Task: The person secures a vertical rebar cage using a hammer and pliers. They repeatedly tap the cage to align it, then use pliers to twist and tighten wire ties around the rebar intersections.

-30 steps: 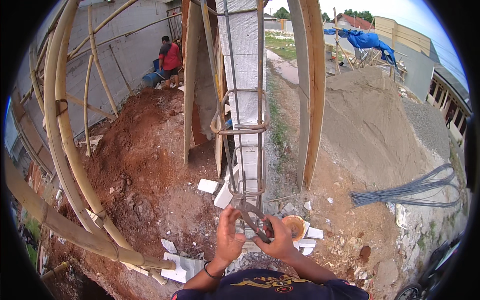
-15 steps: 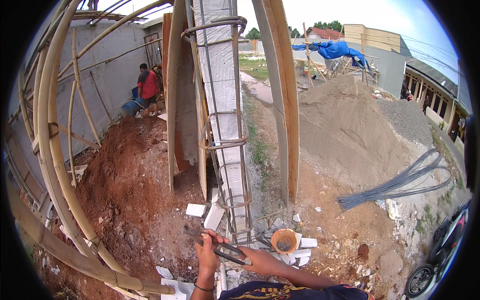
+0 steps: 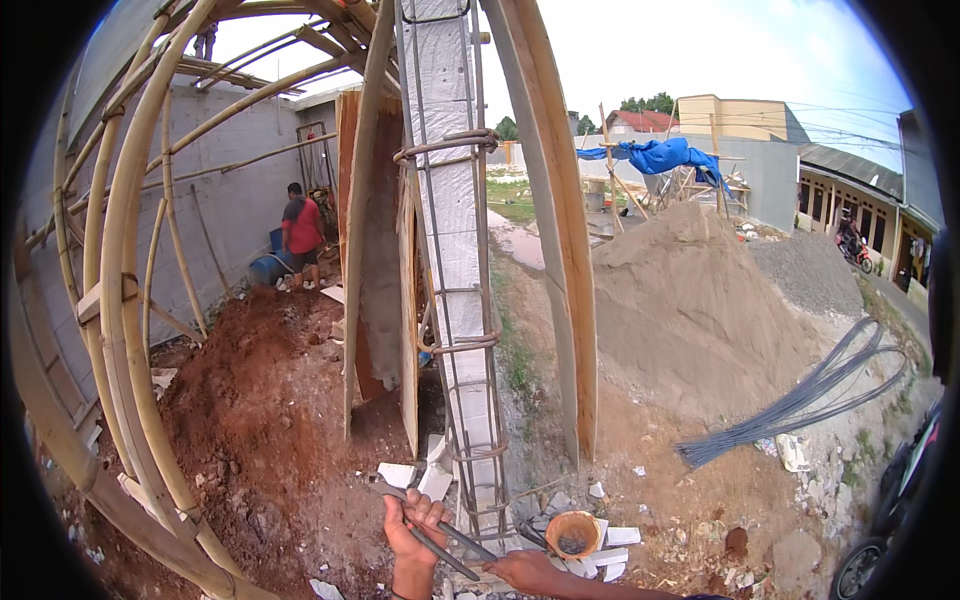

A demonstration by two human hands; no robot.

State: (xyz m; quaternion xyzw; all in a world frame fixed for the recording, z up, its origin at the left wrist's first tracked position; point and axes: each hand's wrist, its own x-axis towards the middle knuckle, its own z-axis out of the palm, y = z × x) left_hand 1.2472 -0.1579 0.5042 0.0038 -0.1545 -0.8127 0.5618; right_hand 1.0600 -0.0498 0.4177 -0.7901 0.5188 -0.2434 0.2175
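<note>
A dark pair of long-handled pincers [image 3: 452, 538] is held low in front of me, its jaw end up and left, its two handles slanting down to the right. My left hand [image 3: 412, 530] is closed round it near the jaw end, fingers curled over the metal. My right hand [image 3: 525, 572] grips the end of the upper handle, while the lower handle's tip sticks out free. Just beyond my hands, a tall rebar cage [image 3: 465, 345] with bent steel ties stands upright against a white block wall end [image 3: 452, 215]. The jaws touch no rebar that I can see.
Formwork boards [image 3: 548, 200] flank the cage. Bamboo scaffolding [image 3: 130, 290] curves along the left, over red soil [image 3: 250, 400]. An orange bucket [image 3: 573, 535] sits among broken white blocks [image 3: 610, 556]. Rightward lie a rebar bundle [image 3: 790, 395] and a sand heap [image 3: 690, 300]. A person [image 3: 301, 235] stands far left.
My view has tipped upward, so the scene sits lower. My left hand has turned on the pincers, showing more palm. A motorbike has come into sight on the far right road.
</note>
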